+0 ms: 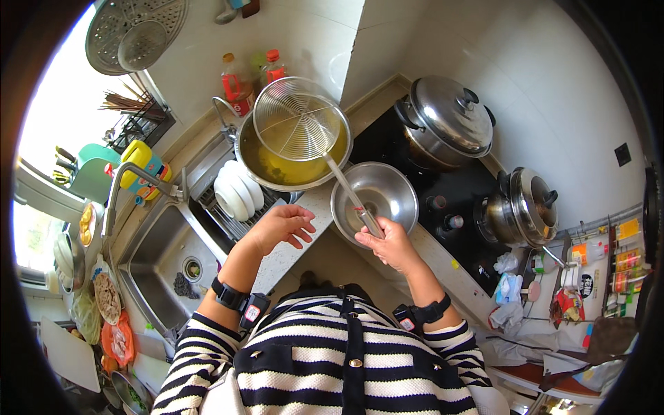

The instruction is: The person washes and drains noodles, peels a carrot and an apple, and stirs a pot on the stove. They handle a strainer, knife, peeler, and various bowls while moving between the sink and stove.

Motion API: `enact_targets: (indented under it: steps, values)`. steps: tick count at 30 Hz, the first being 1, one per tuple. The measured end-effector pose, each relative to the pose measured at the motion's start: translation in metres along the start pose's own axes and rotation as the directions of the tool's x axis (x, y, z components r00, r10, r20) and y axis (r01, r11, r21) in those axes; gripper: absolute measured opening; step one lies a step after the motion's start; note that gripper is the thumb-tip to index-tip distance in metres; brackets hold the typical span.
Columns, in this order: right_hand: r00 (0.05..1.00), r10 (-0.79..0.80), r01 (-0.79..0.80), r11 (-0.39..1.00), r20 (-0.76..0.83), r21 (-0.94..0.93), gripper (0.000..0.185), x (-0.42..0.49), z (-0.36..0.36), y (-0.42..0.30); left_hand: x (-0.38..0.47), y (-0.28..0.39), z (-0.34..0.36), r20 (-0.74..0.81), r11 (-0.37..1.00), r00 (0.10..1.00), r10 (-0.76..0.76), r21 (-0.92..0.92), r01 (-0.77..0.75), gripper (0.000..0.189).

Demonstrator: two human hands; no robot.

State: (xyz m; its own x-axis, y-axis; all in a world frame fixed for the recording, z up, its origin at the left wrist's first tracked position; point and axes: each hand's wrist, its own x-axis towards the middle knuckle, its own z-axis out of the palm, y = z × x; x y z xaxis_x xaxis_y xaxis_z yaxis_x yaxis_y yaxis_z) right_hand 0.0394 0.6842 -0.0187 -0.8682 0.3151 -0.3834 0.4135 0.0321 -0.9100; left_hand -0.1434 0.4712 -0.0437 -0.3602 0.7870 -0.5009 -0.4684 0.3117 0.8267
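Observation:
My right hand (390, 244) grips the handle of a wire spider strainer (296, 120). Its round mesh appears over a wide metal basin (243, 162) holding yellowish liquid with dark bits in it; I cannot tell whether the two touch. Below the strainer's handle stands a steel mixing bowl (397, 194), with no food visible inside. My left hand (282, 228) holds nothing, its fingers apart, above the counter edge. Nearby, white bowls (233, 194) lean in a dish rack (255, 220) beside the basin.
A steel sink (161, 259) with a faucet (142, 171) lies to the left. On the black cooktop (378, 135) at right stand a large lidded pot (451, 122) and a smaller lidded pot (524, 207). Bottles (236, 88) line the back wall. Plates of food (108, 298) crowd the far left.

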Motion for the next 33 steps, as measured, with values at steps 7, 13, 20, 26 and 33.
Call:
enact_targets:
  steps: [7,13,20,26,33]
  values:
    - [0.995,0.094,-0.09,0.986,-0.02,0.142,0.026,-0.011,-0.036,-0.004,0.042,0.02,0.034,0.136,0.998,0.99,-0.024,0.057,0.016,0.025]
    - [0.995,0.035,-0.051,0.984,0.096,0.171,0.026,-0.001,-0.077,-0.023,0.07,0.036,0.087,0.339,0.993,0.933,0.12,-0.046,-0.111,0.049]
    - [0.963,-0.033,-0.039,0.965,0.268,0.258,0.051,0.029,-0.109,-0.038,0.103,0.047,0.167,0.191,0.861,0.866,0.462,-0.329,-0.387,0.046]
    - [0.966,-0.227,0.26,0.843,0.128,-0.471,0.06,0.062,-0.149,-0.058,0.104,0.054,0.172,-0.169,0.83,0.849,0.501,-0.184,-0.527,0.035]
    - [0.65,-0.621,-0.109,0.494,-0.438,-0.863,0.042,0.159,-0.28,-0.133,0.059,0.018,0.143,-0.344,0.857,0.849,0.402,-0.186,-0.481,0.023]
